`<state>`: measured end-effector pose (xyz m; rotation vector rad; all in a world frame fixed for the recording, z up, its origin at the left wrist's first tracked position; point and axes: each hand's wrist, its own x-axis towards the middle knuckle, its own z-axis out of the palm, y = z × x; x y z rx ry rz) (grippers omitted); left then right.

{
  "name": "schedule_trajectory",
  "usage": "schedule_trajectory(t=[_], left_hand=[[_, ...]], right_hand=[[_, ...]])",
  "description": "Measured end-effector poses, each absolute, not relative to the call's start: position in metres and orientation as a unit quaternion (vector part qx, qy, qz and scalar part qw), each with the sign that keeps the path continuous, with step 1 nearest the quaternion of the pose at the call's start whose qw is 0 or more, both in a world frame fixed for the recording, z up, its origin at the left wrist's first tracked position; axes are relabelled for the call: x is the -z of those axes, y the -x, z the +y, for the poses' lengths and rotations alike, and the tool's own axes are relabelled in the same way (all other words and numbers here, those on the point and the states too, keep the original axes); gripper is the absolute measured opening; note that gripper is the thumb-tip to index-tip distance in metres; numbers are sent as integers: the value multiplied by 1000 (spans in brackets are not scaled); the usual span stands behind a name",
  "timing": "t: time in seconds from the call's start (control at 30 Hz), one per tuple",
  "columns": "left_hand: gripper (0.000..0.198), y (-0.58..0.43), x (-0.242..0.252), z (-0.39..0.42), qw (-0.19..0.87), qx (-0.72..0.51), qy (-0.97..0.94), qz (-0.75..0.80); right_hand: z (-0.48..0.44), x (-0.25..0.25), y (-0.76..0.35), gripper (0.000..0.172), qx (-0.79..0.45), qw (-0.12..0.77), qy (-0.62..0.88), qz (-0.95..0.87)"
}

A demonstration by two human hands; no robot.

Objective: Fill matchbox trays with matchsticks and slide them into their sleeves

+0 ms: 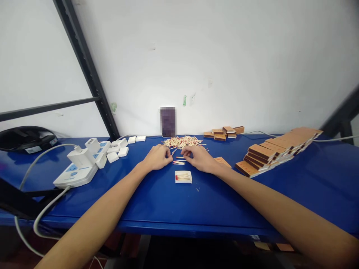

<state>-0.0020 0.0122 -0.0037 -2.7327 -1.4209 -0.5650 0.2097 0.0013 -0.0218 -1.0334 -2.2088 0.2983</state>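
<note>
My left hand (159,157) rests at the near left side of a heap of loose matches (183,142), its fingers curled together. A single match (174,150) lies at its fingertips, but whether they pinch it I cannot tell. My right hand (199,158) faces it from the other side, thumb and fingers bent closed; what is in them, if anything, is hidden. Between the hands, a few separate matches (178,162) lie side by side on the blue table (157,205). Nearer me sits a white matchbox tray (183,181) partly filled with red-headed matches.
Stacked matchboxes (263,153) stand at right, with more matchboxes (224,132) by the wall. A matchbox sleeve (223,161) lies partly behind my right forearm. White trays (117,147), a power strip (81,172) and cables occupy the left. A dark upright device (168,121) leans at the wall.
</note>
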Motion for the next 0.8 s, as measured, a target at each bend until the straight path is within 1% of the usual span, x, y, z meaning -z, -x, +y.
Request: schedule_trajectory(t=[0.13,0.23,0.33,0.5,0.67,0.8], left_hand=[[25,-2,4,10,-33,200,879,-431],[24,-3,4,10,-59,212,897,-384],[29,1,5,12,-35,227,893,-387],[33,8,9,17,31,205,868,-451],[33,8,10,17,51,168,869,-464],[34,7,8,15,42,159,875,-456]], right_hand=[[-4,20,-209,18,-166,340,379,-845],[-5,20,-209,20,-171,356,387,-833],[-5,19,-208,27,-130,350,395,-840],[-6,18,-203,35,-99,280,389,-872],[-4,18,-203,33,-77,265,409,-870],[-3,17,-205,30,-57,262,405,-874]])
